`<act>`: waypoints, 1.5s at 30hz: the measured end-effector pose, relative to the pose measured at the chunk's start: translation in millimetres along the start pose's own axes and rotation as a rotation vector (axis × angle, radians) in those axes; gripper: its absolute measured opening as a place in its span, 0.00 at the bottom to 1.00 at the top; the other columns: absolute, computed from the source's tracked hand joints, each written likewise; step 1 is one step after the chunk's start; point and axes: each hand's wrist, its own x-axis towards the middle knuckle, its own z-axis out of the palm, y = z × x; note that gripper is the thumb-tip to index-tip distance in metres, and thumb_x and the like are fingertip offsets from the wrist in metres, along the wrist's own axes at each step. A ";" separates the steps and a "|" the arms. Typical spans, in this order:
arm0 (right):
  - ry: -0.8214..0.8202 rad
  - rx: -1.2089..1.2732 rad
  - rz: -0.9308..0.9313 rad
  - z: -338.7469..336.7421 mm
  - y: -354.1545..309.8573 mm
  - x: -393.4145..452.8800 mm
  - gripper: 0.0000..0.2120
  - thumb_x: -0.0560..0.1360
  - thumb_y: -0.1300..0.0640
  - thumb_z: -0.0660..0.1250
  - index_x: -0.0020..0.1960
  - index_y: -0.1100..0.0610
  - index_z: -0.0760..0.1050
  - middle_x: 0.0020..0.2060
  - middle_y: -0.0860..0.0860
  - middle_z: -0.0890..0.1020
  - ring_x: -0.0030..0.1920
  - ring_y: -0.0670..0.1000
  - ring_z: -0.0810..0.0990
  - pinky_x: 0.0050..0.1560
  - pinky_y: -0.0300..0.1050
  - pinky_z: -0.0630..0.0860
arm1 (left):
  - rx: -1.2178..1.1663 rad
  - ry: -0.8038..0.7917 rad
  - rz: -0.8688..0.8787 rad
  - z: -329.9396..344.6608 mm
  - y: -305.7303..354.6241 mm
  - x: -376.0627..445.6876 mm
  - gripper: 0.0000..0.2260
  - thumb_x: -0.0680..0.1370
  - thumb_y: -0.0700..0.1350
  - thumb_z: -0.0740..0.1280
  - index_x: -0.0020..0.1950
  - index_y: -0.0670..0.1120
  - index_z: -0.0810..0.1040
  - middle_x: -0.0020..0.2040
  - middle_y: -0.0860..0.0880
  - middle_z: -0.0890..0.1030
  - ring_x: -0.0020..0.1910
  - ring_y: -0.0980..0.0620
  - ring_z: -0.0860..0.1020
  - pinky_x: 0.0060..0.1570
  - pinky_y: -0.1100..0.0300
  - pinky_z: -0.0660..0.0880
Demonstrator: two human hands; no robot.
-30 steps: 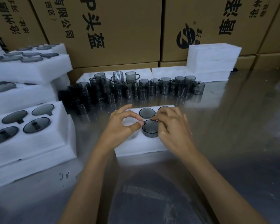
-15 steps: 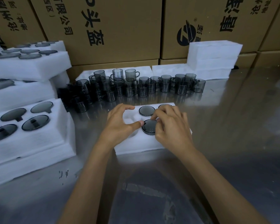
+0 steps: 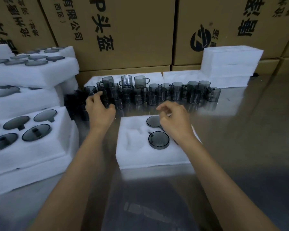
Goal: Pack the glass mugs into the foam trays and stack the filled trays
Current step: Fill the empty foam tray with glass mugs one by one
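— Where are the hands?
— The left hand (image 3: pixel 99 112) reaches into the cluster of smoky grey glass mugs (image 3: pixel 150 92), fingers curled around one; whether it grips, I cannot tell. The right hand (image 3: pixel 175 120) hovers slack and empty over the white foam tray (image 3: pixel 133 157).
— And the tray?
— It holds two mugs, one (image 3: pixel 158 140) sitting proud of its pocket. Filled trays (image 3: pixel 28 147) are stacked at left on the steel table (image 3: pixel 240 147).

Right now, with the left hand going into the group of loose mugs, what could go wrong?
1. The left hand reaches into tightly packed loose glass mugs; fingers could knock neighbours over, and glass may chip.
2. The front mug in the foam tray stands proud of the foam, perhaps not fully seated; stacking a tray on it could press the glass.
3. The right hand hovers just above the tray and could bump that mug.
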 end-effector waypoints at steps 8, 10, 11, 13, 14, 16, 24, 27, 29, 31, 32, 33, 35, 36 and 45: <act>-0.031 0.198 0.117 7.8 16.5 9.6 0.11 0.74 0.61 0.63 0.46 0.46 0.80 0.45 0.41 0.81 0.57 0.52 0.76 0.60 0.57 0.75 | 0.325 -0.021 -0.206 7.3 -20.4 94.6 0.24 0.77 0.42 0.66 0.72 0.39 0.66 0.76 0.36 0.56 0.75 0.35 0.56 0.74 0.48 0.59; -0.047 0.149 0.101 7.9 16.5 10.7 0.11 0.74 0.60 0.63 0.47 0.46 0.81 0.42 0.38 0.78 0.57 0.53 0.76 0.60 0.57 0.75 | 0.338 0.002 -0.181 12.1 -29.1 94.5 0.20 0.78 0.40 0.66 0.68 0.37 0.68 0.74 0.34 0.60 0.71 0.33 0.62 0.72 0.46 0.63; -0.050 0.127 0.097 7.7 16.9 11.4 0.10 0.74 0.59 0.64 0.48 0.47 0.81 0.41 0.37 0.77 0.56 0.54 0.76 0.60 0.57 0.74 | 0.343 0.030 -0.154 14.4 -32.9 91.9 0.18 0.78 0.39 0.65 0.66 0.36 0.68 0.72 0.33 0.62 0.69 0.32 0.65 0.70 0.44 0.65; -0.054 0.105 0.101 7.0 17.3 11.5 0.10 0.75 0.59 0.64 0.48 0.47 0.81 0.42 0.38 0.77 0.57 0.54 0.76 0.59 0.56 0.75 | 0.336 0.099 -0.109 16.8 -38.0 85.2 0.14 0.79 0.37 0.64 0.63 0.35 0.70 0.68 0.33 0.67 0.64 0.32 0.69 0.65 0.43 0.69; -0.052 0.113 0.110 6.6 17.1 11.6 0.10 0.75 0.58 0.64 0.48 0.47 0.81 0.43 0.39 0.78 0.57 0.54 0.77 0.59 0.55 0.76 | 0.325 0.129 -0.092 16.7 -39.1 82.1 0.12 0.79 0.36 0.63 0.61 0.35 0.71 0.66 0.33 0.68 0.62 0.32 0.71 0.62 0.43 0.70; -0.047 0.153 0.128 6.2 16.9 11.6 0.10 0.75 0.59 0.63 0.47 0.47 0.81 0.44 0.41 0.80 0.57 0.54 0.77 0.58 0.55 0.76 | 0.292 0.181 -0.054 14.4 -39.1 74.9 0.09 0.79 0.34 0.62 0.58 0.36 0.72 0.64 0.34 0.70 0.59 0.33 0.73 0.58 0.44 0.70; 0.006 0.265 0.123 -3.5 5.8 10.5 0.12 0.77 0.62 0.63 0.50 0.48 0.80 0.49 0.44 0.82 0.54 0.47 0.78 0.58 0.48 0.77 | -0.030 0.172 0.257 -8.5 -12.1 32.0 0.04 0.79 0.37 0.66 0.53 0.42 0.73 0.54 0.44 0.78 0.53 0.47 0.77 0.53 0.57 0.71; -0.038 0.367 0.080 -14.9 -5.8 10.1 0.10 0.79 0.61 0.65 0.56 0.50 0.79 0.52 0.46 0.81 0.54 0.45 0.79 0.50 0.35 0.74 | -0.347 -0.139 0.183 -23.1 0.9 2.5 0.07 0.79 0.36 0.67 0.47 0.48 0.73 0.49 0.48 0.80 0.50 0.50 0.80 0.48 0.55 0.80; -0.115 0.408 0.061 -22.0 -14.8 9.5 0.12 0.78 0.58 0.68 0.61 0.48 0.77 0.56 0.45 0.80 0.57 0.44 0.78 0.53 0.33 0.71 | -0.504 -0.388 0.153 -32.1 6.8 -17.2 0.08 0.78 0.34 0.67 0.47 0.46 0.73 0.46 0.48 0.82 0.46 0.51 0.81 0.43 0.59 0.82; -0.259 0.414 0.068 -26.3 -21.5 7.6 0.18 0.78 0.53 0.70 0.66 0.45 0.74 0.60 0.44 0.78 0.61 0.43 0.76 0.56 0.34 0.71 | -0.545 -0.566 0.154 -38.1 12.8 -30.9 0.07 0.78 0.33 0.68 0.48 0.44 0.73 0.44 0.48 0.83 0.43 0.52 0.82 0.41 0.61 0.81; -0.344 0.415 0.074 -26.9 -24.1 5.3 0.21 0.77 0.52 0.71 0.68 0.44 0.73 0.62 0.43 0.77 0.62 0.42 0.76 0.54 0.33 0.71 | -0.525 -0.607 0.161 -39.7 15.4 -36.0 0.07 0.78 0.34 0.68 0.49 0.44 0.74 0.45 0.47 0.83 0.44 0.52 0.82 0.42 0.60 0.81; -0.415 0.423 0.074 -26.3 -26.1 2.6 0.22 0.77 0.52 0.71 0.70 0.45 0.72 0.62 0.43 0.78 0.61 0.41 0.76 0.51 0.30 0.72 | -0.496 -0.616 0.170 -39.8 17.8 -40.7 0.07 0.78 0.34 0.68 0.49 0.45 0.74 0.46 0.46 0.82 0.45 0.50 0.82 0.43 0.59 0.81; -0.475 0.429 0.057 -22.3 -27.9 -2.9 0.23 0.77 0.55 0.72 0.71 0.48 0.72 0.60 0.43 0.79 0.59 0.40 0.78 0.48 0.27 0.74 | -0.450 -0.578 0.184 -37.3 20.0 -50.0 0.07 0.77 0.35 0.69 0.49 0.46 0.74 0.47 0.45 0.81 0.45 0.49 0.81 0.45 0.56 0.81; -0.466 0.414 0.043 -19.7 -28.5 -5.4 0.23 0.77 0.55 0.72 0.70 0.49 0.72 0.59 0.43 0.79 0.58 0.40 0.78 0.50 0.28 0.74 | -0.437 -0.543 0.193 -35.2 19.7 -54.5 0.07 0.77 0.36 0.70 0.48 0.46 0.75 0.46 0.46 0.81 0.44 0.50 0.81 0.46 0.56 0.80; -0.410 0.267 0.041 -0.3 -33.6 -7.7 0.22 0.80 0.49 0.65 0.74 0.48 0.69 0.51 0.40 0.79 0.50 0.39 0.77 0.54 0.37 0.72 | -0.155 -0.160 0.251 -13.2 17.6 -73.8 0.07 0.70 0.47 0.79 0.42 0.50 0.81 0.47 0.53 0.74 0.38 0.58 0.80 0.46 0.54 0.80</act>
